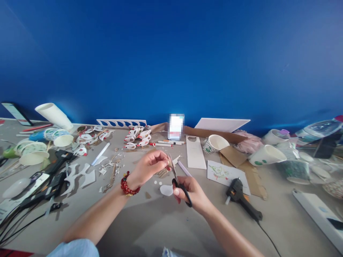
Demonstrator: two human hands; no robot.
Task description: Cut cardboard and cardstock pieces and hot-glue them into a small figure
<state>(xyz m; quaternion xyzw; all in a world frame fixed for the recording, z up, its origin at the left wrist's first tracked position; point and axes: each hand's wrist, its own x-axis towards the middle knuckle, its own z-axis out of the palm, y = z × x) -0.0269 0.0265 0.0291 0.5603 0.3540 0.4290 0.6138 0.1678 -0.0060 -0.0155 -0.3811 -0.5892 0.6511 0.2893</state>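
Observation:
My right hand (191,194) grips black-handled scissors (176,175), their blades pointing up and away over the table. Beside the blade tips, my left hand (154,166) is closed in a pinch; a small piece seems to be between thumb and fingers, too small to make out. A red bead bracelet circles the left wrist. Just below the scissors lies a white oval cutout (166,190), with two small white discs (158,182) to its left. A pale marker (184,168) rests behind the blades.
White-and-red bird-shaped pieces (139,136) cluster at the back, near a lit phone (176,126). A glue gun (241,198) with a cord lies right, beside a drawing (227,175). Paper cups (215,143) stand both sides. Paper scraps (107,167) litter the left, with more glue guns (55,185).

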